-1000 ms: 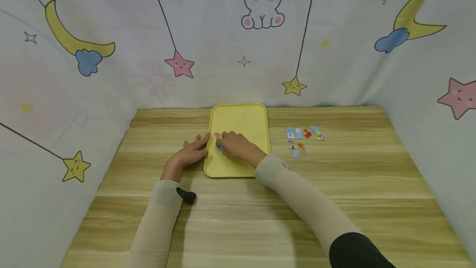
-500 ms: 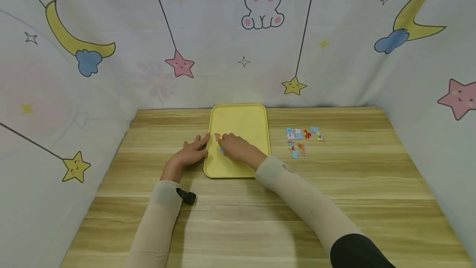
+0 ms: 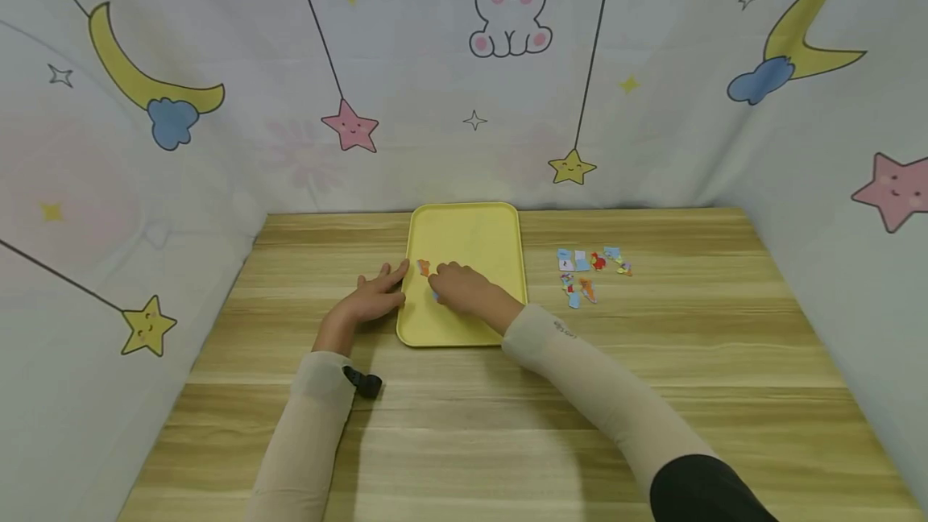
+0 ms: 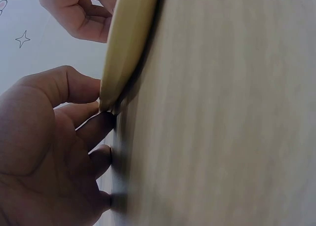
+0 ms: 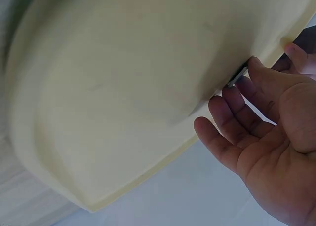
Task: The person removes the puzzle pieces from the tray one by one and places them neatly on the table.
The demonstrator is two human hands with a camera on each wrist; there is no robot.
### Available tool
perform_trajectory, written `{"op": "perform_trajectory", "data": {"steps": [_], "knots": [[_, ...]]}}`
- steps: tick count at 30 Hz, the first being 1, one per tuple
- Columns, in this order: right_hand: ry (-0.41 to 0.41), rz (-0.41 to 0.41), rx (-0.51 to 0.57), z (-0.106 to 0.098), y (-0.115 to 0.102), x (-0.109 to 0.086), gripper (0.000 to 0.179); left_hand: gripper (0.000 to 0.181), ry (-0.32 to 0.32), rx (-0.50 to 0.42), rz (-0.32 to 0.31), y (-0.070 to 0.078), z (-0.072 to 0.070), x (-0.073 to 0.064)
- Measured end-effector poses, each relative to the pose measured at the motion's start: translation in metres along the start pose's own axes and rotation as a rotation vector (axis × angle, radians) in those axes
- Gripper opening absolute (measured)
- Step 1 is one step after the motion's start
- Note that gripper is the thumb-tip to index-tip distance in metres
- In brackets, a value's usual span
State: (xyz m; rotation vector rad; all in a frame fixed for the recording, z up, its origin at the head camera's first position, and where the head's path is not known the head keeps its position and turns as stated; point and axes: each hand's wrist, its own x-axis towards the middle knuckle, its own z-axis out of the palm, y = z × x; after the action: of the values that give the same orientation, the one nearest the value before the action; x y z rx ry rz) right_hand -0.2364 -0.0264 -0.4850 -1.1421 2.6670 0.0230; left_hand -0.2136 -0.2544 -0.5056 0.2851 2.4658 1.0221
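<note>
A yellow tray lies on the wooden table at the far side. On its left part rests an orange puzzle piece. My right hand reaches over the tray and pinches a thin puzzle piece between thumb and fingertip, seen edge-on in the right wrist view. From above only a bit of its blue shows; the hand covers the remainder. My left hand lies with spread fingers at the tray's left edge. In the left wrist view its thumb and fingertips touch the tray rim.
To the right of the tray several small puzzle pieces lie on the table, among them a red one, an orange one and a blue-white one. A printed cloth stands behind the table's far edge.
My right hand has shifted slightly to the right with the blue piece, away from the orange piece, which is now fully uncovered. My left hand has stayed put.
</note>
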Motion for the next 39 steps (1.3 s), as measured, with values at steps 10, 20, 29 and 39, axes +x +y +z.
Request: {"op": "perform_trajectory", "data": {"steps": [10,20,29,39], "knots": [[0.009,-0.021,-0.007,0.000,0.006,-0.007,0.031,0.078,0.001,-0.001,-0.010,0.000,0.000,-0.001],[0.023,-0.019,-0.014,0.000,0.017,-0.016,0.030,0.077,0.006,-0.011,-0.021,0.002,0.001,-0.001],[0.040,-0.013,0.030,-0.005,0.023,-0.024,0.026,0.077,0.007,-0.010,-0.023,0.003,0.000,0.000],[0.081,-0.020,0.055,-0.007,0.033,-0.033,0.023,0.077,0.005,0.002,0.001,0.002,0.001,0.000]]}}
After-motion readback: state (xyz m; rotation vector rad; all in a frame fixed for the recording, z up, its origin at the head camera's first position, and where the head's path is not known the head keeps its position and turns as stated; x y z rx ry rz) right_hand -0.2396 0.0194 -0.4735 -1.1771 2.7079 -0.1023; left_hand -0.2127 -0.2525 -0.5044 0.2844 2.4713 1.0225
